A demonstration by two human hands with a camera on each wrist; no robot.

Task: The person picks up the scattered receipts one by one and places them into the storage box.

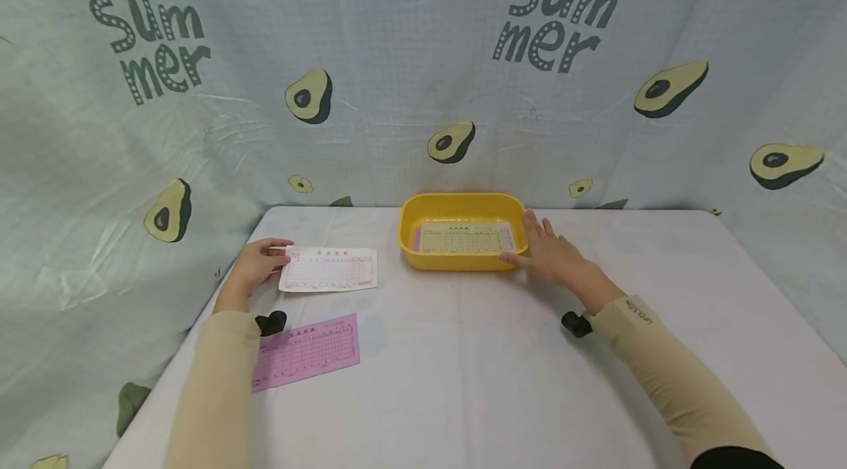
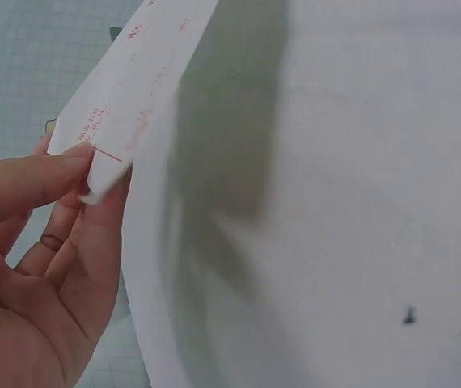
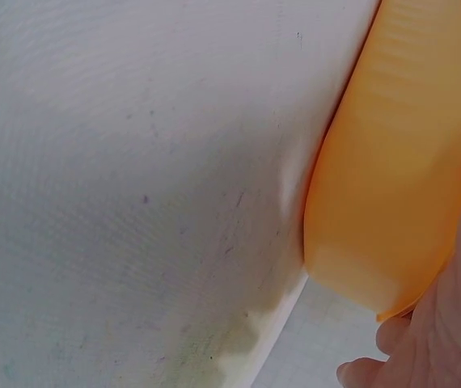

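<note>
Between thumb and fingers, my left hand [image 1: 254, 268] pinches the left end of a white paper form [image 1: 331, 270] printed in red. The left wrist view has the form's narrow end [image 2: 107, 166] under the thumb, lifted over the table with a shadow below. A pink paper form [image 1: 314, 351] lies nearer to me, partly behind the left wrist. My right hand [image 1: 552, 257] touches the right end of a yellow plastic tray [image 1: 456, 262], fingers spread along its rim. Inside the tray rests a pale yellow form [image 1: 461, 240] on top of pink paper [image 1: 416, 240].
A white cloth covers the table [image 1: 456, 366]. Its far edge meets a hanging curtain [image 1: 384, 35] with avocado prints and lettering, close behind the tray. Small black devices [image 1: 577, 324] sit at both wrists.
</note>
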